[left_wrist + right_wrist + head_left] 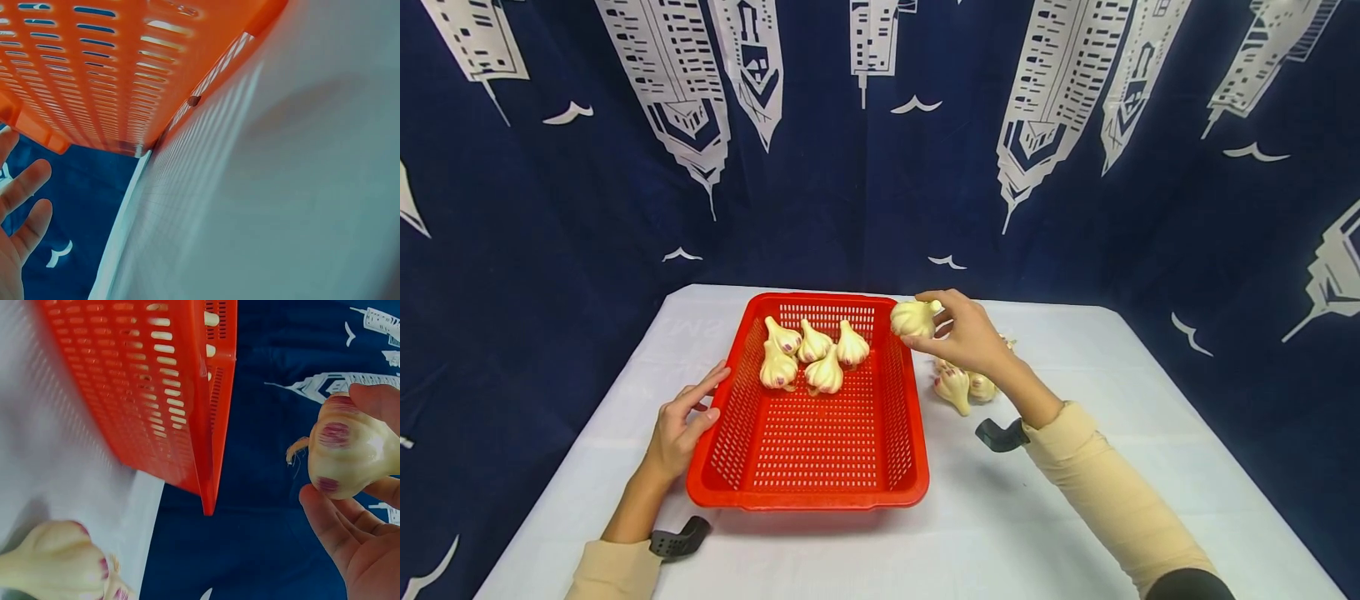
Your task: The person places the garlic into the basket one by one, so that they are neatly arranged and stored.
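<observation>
My right hand [962, 332] pinches a garlic bulb [914, 318] between thumb and fingers, above the right rim of a red basket [820, 499]. In the right wrist view this bulb [350, 447] shows purple patches and a tuft of root. My left hand [676, 429] rests at the basket's left rim, its fingers extended along the edge. In the left wrist view the left fingers [28, 187] appear beside the basket's perforated side [119, 75]. Several garlic bulbs [824, 371] lie in the far half of the basket.
More garlic bulbs [953, 387] lie in a group on the white table [1037, 500], right of the basket and partly behind the right forearm. A dark blue curtain [865, 200] with white building prints hangs behind the table. Each wrist wears a dark camera mount [679, 538].
</observation>
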### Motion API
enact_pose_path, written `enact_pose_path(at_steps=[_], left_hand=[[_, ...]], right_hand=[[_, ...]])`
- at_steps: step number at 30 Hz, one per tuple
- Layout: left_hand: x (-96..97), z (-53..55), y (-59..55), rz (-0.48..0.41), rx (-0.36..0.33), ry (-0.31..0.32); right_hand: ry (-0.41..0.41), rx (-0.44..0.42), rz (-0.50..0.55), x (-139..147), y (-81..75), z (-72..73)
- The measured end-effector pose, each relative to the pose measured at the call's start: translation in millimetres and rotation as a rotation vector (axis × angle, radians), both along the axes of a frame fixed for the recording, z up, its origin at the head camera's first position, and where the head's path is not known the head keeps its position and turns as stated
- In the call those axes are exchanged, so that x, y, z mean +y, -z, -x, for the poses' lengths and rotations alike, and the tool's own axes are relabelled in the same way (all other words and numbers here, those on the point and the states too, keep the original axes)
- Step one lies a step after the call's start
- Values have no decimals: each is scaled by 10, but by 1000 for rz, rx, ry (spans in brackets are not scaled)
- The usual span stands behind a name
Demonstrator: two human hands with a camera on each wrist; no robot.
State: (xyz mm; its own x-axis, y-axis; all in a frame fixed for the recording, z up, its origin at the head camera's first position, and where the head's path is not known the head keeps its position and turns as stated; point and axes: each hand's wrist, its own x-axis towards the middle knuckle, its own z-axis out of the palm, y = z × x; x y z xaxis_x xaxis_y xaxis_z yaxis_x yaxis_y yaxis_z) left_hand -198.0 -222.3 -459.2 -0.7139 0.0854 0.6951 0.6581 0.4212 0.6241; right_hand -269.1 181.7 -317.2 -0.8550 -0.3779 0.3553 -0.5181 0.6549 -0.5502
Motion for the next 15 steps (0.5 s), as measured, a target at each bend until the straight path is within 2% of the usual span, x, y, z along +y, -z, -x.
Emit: enact_pose_path(at_steps=[5, 15], left_hand=[[-2, 6, -7, -1, 8, 0], [-10, -6, 16, 7, 11, -2]], right_hand=[[-52, -42, 12, -107, -13, 4], [-173, -125, -78, -362, 57, 36]])
